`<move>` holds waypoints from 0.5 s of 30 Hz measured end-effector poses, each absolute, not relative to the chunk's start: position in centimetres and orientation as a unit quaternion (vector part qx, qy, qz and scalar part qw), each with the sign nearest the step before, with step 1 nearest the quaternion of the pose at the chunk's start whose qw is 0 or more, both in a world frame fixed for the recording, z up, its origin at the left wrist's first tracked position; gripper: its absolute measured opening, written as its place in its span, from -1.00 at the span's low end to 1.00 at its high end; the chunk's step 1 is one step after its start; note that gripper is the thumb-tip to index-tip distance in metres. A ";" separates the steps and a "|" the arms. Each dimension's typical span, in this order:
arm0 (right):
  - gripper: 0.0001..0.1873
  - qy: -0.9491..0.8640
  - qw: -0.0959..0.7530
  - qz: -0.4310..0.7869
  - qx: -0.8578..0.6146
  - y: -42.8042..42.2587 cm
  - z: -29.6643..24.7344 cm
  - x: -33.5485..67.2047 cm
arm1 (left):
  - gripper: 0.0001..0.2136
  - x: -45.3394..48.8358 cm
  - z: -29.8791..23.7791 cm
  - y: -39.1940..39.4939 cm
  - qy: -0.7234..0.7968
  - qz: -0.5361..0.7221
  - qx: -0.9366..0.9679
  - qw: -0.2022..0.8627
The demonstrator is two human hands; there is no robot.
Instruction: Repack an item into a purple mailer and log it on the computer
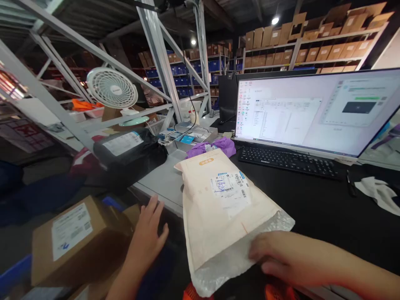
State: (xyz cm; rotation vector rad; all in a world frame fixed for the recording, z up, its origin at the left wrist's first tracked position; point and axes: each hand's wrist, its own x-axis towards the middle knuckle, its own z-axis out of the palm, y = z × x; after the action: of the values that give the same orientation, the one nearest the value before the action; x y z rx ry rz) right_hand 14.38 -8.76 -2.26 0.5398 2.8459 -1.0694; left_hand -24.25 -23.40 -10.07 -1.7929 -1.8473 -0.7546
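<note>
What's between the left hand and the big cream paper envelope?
Nothing visible: only a gap separates the left hand from the cream, rectangular padded-paper envelope. The right hand overlaps its see-through bubble-plastic edge.

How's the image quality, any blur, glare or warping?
In the head view, the right hand is smeared by blur; in the head view, ceiling lamps glare against dark surroundings; in the head view, the shelving at right looks skewed, likely wide-angle distortion.
</note>
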 end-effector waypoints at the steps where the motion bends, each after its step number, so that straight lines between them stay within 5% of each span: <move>1: -0.74 0.923 -0.023 -0.322 0.212 -7.2 -2.3 16.0 | -0.29 -25.1 -10.8 -22.4 -0.658 -0.261 -0.654 0.265; 5: -0.55 0.889 -0.269 -0.003 0.370 1.9 -4.5 21.1 | -0.46 -26.1 -12.3 -18.3 -0.573 -0.215 -0.716 0.336; 8: -0.42 0.925 -0.240 0.097 0.279 8.2 -7.2 20.7 | -0.47 -25.6 -11.8 -15.5 -0.512 -0.183 -0.792 0.276; 15: -0.52 0.984 -0.174 -0.016 0.021 13.9 -8.9 9.5 | -0.52 -25.3 -10.6 -13.6 -0.461 -0.269 -0.832 0.149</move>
State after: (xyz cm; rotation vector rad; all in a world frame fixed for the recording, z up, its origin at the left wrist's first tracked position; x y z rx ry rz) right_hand 9.49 13.89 -8.92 0.0747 3.4911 -0.0569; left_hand -25.33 -13.62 -10.58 -2.3921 -1.3245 -0.7739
